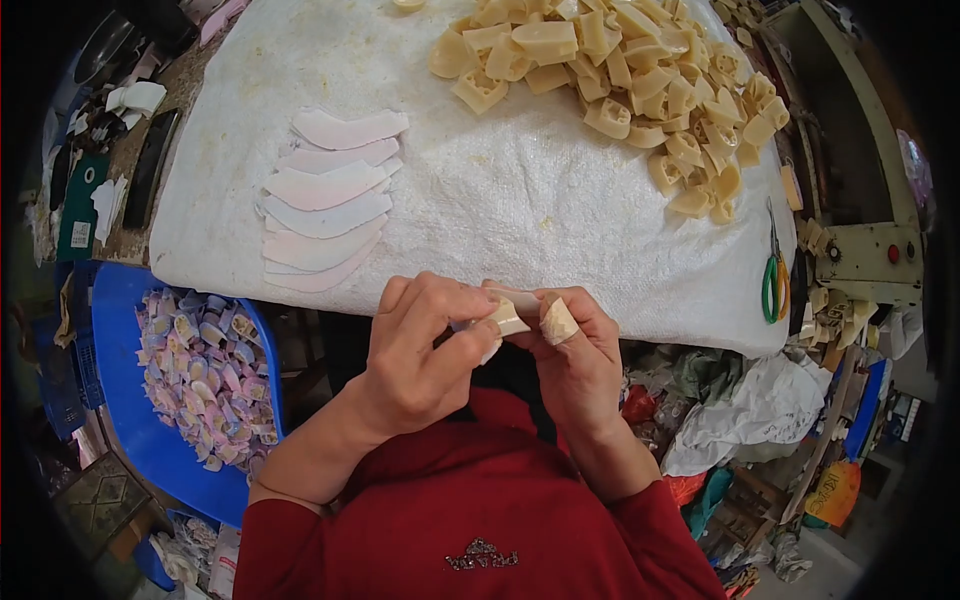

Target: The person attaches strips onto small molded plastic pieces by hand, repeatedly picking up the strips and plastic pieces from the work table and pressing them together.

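Observation:
Over the near edge of the white-covered table, my left hand (425,345) pinches a small cream molded block (509,318) between thumb and fingers. My right hand (590,350) is closed on a thin pale strip (520,299) that lies against the block. A beige covering (558,322) wraps the right thumb. Where strip and block meet is partly hidden by the fingers. To the left on the table, several pale pink and bluish curved strips (325,187) lie overlapped in a column.
A large heap of cream molded blocks (650,80) covers the table's far right. Scissors (775,270) with green and orange handles lie at the right edge. On the left below stands a blue basin (130,400) of pastel-covered pieces (205,375). Crumpled plastic bags (745,415) lie lower right.

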Motion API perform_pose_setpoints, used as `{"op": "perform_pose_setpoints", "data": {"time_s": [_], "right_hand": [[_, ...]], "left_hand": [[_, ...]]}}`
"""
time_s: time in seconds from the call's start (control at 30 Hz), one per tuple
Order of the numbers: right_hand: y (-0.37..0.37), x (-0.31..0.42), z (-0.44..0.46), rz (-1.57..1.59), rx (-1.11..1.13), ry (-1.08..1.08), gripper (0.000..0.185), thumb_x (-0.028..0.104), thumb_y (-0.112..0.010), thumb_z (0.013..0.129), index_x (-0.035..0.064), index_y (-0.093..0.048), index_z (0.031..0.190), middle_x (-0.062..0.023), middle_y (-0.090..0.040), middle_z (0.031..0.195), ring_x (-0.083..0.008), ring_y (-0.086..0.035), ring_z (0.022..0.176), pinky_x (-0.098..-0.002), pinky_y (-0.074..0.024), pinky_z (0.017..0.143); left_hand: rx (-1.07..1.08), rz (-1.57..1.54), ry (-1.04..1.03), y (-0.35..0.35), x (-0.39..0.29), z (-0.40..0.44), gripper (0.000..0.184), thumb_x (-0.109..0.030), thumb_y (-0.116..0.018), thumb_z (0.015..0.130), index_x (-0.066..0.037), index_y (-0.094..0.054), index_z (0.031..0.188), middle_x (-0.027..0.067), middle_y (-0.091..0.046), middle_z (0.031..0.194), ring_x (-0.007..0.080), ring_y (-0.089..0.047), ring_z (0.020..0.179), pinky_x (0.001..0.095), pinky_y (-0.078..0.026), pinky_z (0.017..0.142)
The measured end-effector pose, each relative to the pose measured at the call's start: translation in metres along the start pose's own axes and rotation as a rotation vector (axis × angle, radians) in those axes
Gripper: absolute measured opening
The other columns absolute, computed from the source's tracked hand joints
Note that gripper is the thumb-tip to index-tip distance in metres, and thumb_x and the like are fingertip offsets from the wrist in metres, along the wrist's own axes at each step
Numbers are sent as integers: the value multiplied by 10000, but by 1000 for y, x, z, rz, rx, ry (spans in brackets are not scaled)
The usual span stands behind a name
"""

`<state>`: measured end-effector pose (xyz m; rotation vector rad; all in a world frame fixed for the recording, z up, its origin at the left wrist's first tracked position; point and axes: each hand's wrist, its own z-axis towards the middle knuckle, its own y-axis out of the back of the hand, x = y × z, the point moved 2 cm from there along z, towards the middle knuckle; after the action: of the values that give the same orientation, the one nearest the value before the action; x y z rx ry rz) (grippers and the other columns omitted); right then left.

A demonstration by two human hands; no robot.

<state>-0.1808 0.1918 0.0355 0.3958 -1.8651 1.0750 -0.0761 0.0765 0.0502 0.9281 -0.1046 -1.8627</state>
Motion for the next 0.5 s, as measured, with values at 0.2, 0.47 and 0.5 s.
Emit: {"op": "perform_pose_setpoints", "data": {"time_s": [0.2, 0.47, 0.5], "right_hand": [[-6, -3, 3, -143, 22, 19, 232, 134, -426, 977, -39, -535, 1087, -195, -583, 1194, -224, -606, 1006, -321, -498, 861], [7, 10, 14, -637, 107, 3, 278, 202, -478, 964, -11, -548, 1130, -110, -652, 1018, -159, -617, 860, -293, -501, 762], [8, 18, 18, -573, 167, -37, 293, 214, -503, 955, -11, -549, 1138, -97, -650, 993, -159, -616, 864, -291, -498, 771]], "left_hand": [[98, 252, -20, -5, -7, 9, 118, -26, -632, 662, -45, -538, 731, 59, -517, 813, 194, -487, 640, 312, -326, 557], [59, -157, 347, 1, 7, 4, 183, 93, -640, 694, -17, -514, 767, 110, -562, 850, 235, -559, 703, 318, -455, 568], [61, -255, 374, 5, 9, 4, 220, 140, -648, 684, -5, -504, 764, 127, -595, 881, 237, -591, 736, 291, -481, 571]]}}
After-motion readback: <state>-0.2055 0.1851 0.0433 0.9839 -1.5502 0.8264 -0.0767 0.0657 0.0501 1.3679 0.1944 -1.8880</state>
